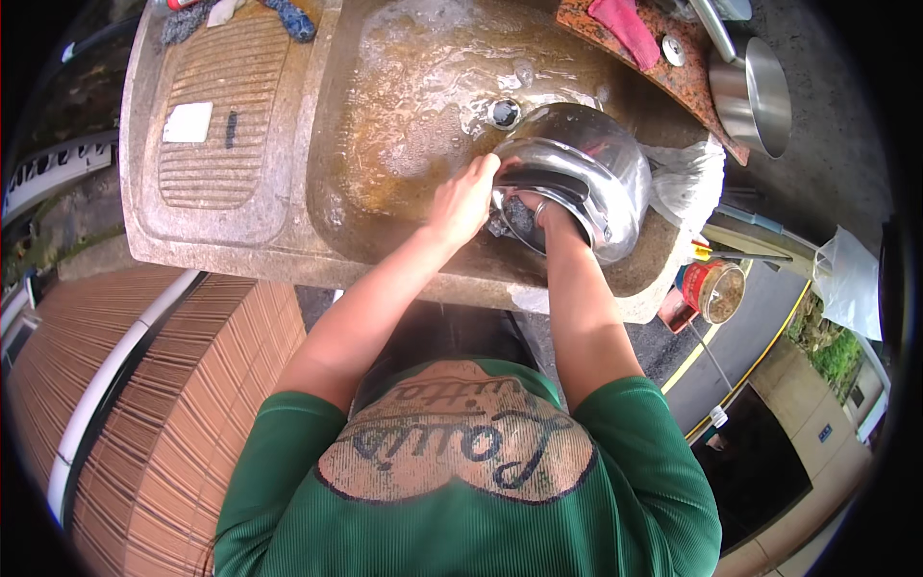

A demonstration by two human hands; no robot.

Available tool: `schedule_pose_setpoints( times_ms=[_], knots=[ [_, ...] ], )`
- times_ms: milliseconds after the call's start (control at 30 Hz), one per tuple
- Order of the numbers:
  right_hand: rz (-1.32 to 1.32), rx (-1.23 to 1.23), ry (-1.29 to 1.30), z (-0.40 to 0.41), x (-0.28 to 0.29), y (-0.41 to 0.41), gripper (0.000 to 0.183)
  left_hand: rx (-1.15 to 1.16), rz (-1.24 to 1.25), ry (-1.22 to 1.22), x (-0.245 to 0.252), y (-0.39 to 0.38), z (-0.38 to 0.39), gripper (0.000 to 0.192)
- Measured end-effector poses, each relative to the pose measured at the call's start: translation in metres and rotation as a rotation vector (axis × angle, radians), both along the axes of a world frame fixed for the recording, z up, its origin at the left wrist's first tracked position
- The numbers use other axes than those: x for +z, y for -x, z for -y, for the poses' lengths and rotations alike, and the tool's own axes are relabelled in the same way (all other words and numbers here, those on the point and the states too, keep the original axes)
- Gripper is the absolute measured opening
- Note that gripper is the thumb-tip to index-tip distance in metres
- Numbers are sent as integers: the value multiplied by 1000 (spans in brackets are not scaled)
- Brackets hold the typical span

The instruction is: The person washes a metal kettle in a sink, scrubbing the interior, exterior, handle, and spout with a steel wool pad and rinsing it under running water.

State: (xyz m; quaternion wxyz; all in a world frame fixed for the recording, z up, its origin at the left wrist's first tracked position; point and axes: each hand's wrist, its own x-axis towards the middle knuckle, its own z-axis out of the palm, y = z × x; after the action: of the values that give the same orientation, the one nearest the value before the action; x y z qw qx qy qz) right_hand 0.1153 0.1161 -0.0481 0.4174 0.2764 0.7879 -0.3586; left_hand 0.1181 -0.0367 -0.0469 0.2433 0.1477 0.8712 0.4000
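A shiny metal kettle (620,159) lies tipped on its side in the stone sink (335,238), its mouth turned towards me. My left hand (465,198) grips its left edge near the dark handle (544,180). Through the mouth goes my right hand (539,204), with a bracelet at the wrist; its fingers are mostly hidden inside. Beside them shows a grey, glistening mass (517,214), either a scrubber or suds; I cannot tell which. Foamy water (411,137) covers the sink floor around the drain (504,113).
On the ribbed washboard (216,173) left lie a white block (188,122) and a dark strip (231,130). A pink cloth (627,29) and round metal piece (673,50) rest on a speckled slab (692,101). A steel pan (750,97) stands right, above a plastic tub (721,292).
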Motion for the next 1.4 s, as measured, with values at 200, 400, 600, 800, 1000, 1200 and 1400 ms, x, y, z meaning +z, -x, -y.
schedule_pose_setpoints(
  times_ms=[200, 400, 600, 800, 1000, 1200, 1400],
  knots=[
    [-139, 515, -152, -35, -79, -24, 53, -48, -41, -76, 4, 3, -6, 24],
    [-189, 494, -343, 0, -52, -21, 49, -5, -47, -57, -2, 3, 4, 26],
    [-162, 477, -305, -6, -33, -14, 49, -10, -66, -69, -4, 1, 2, 25],
    [-197, 126, -126, -5, -32, -15, 53, -20, -69, -45, -1, 3, 0, 23],
    [-223, -214, -97, -1, -34, -18, 54, -28, -23, -43, -4, 5, 3, 24],
    [-95, 380, -279, -9, -35, -11, 65, -20, -97, -39, -4, 4, -2, 29],
    [-79, 300, -216, -18, -65, -15, 70, -24, -87, -46, -4, 5, -1, 29]
  ],
)
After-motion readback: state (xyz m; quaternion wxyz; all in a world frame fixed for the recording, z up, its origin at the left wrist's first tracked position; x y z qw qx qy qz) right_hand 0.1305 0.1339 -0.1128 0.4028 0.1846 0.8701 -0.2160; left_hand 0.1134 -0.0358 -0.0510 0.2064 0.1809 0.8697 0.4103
